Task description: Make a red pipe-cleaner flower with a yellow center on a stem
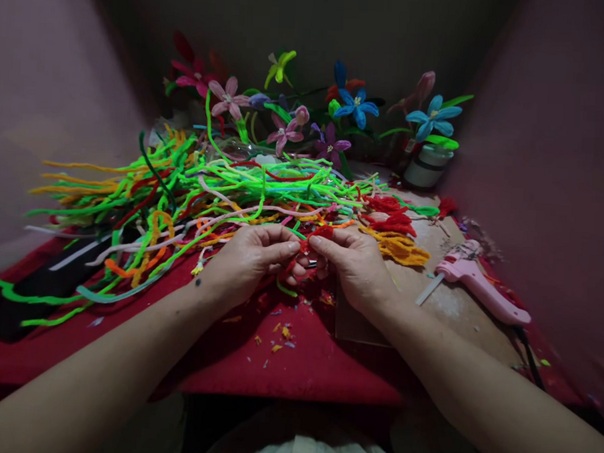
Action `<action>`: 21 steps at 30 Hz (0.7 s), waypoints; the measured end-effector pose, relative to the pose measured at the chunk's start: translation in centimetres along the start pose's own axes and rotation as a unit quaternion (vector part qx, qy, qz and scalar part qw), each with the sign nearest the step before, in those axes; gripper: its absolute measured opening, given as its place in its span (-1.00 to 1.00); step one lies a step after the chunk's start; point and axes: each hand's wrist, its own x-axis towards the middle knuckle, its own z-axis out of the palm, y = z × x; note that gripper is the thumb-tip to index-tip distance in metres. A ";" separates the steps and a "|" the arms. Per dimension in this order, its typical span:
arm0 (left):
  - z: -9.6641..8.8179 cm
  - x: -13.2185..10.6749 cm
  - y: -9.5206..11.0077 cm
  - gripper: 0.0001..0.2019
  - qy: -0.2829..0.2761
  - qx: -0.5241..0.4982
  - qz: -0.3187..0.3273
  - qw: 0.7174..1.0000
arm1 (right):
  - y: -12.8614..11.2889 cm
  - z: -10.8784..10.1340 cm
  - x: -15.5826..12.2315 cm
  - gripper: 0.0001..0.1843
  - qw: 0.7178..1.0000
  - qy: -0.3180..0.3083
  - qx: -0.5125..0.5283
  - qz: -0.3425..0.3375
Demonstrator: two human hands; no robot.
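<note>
My left hand (253, 254) and my right hand (353, 262) meet over the red cloth (286, 366), fingers pinched together on a red pipe cleaner piece (314, 235) between them. Both hands are closed around it. Just beyond my fingers spreads a big heap of loose pipe cleaners (193, 188), mostly green, orange and pink. Folded red pieces (390, 213) and folded orange pieces (401, 247) lie right of my right hand.
A pink glue gun (480, 281) rests on a board (443, 306) at the right. Finished pipe-cleaner flowers (357, 105) stand at the back, near a white jar (427, 168). Small cut scraps (282, 332) dot the cloth near me.
</note>
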 end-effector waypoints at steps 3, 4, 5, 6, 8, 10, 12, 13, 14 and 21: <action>0.4 -0.2 0.2 -0.91 0.008 0.024 0.015 1.000 | 0.0 0.2 0.0 -0.83 0.999 -0.012 0.033 0.028; 0.5 -0.3 0.3 -0.91 0.011 0.035 0.022 0.999 | 0.0 0.3 -0.1 -0.84 0.998 -0.012 0.042 0.042; 0.6 -0.3 0.3 -0.90 0.013 0.048 0.028 0.998 | 0.0 0.3 -0.1 -0.86 0.997 -0.010 0.048 0.053; 0.7 -0.3 0.4 -0.90 0.016 0.066 0.034 0.997 | -0.1 0.4 -0.2 -0.87 0.997 -0.006 0.051 0.060; 0.8 -0.3 0.4 -0.90 0.021 0.112 0.047 0.992 | -0.1 0.5 -0.3 -0.88 0.997 0.003 0.043 0.060; 0.8 -0.3 0.3 -0.87 0.026 0.153 0.060 0.986 | -0.1 0.4 -0.3 -0.90 0.998 0.006 0.023 0.051; 0.9 -0.2 0.3 -0.85 0.030 0.173 0.071 0.982 | -0.1 0.4 -0.3 -0.92 0.999 0.008 0.010 0.050; 0.9 -0.2 0.2 -0.84 0.031 0.174 0.073 0.982 | -0.1 0.4 -0.2 -0.93 0.999 0.009 0.014 0.051; 1.0 -0.2 0.2 -0.84 0.033 0.169 0.072 0.982 | -0.1 0.4 -0.2 -0.92 0.998 0.009 0.026 0.051; 1.2 -0.1 -0.3 -0.85 0.089 0.155 0.110 0.978 | -0.1 0.6 -0.1 -0.83 0.989 0.007 0.109 0.102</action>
